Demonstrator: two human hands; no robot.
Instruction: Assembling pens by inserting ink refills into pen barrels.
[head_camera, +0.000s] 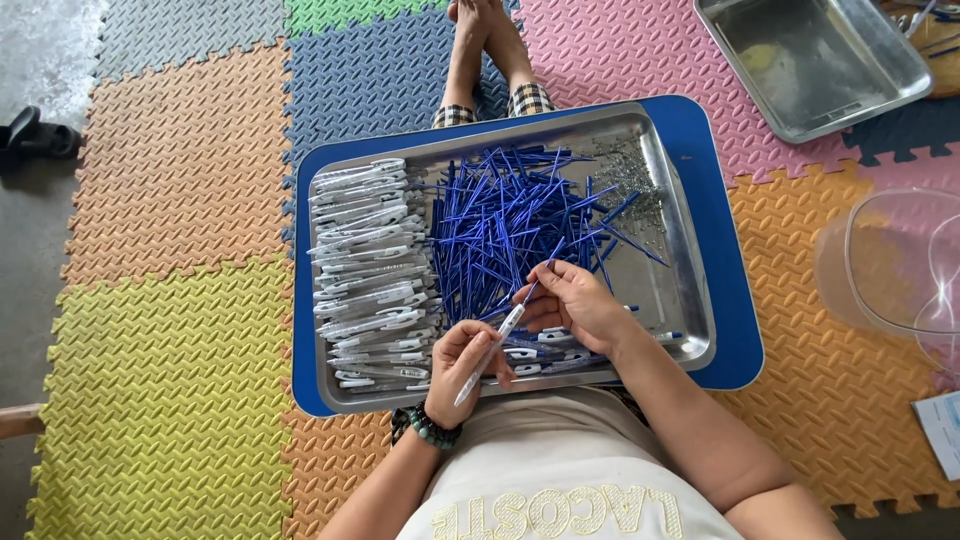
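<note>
Left hand (462, 362) pinches a white pen barrel (492, 347); right hand (575, 303), at two o'clock, fingers closed on its blue refill (541, 272) above the tray (690, 300).

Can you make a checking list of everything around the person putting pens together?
Surface: metal tray on a blue board, over coloured foam mats.
Job's things: white pen barrels piled left, blue refills in the middle, small springs at the far right.
Clutter: empty metal tray, clear plastic tub.
Hands: left hand holds a white pen; right hand pinches a refill.
Cables: nothing seen.
Surroundings: black sandal on grey floor.
</note>
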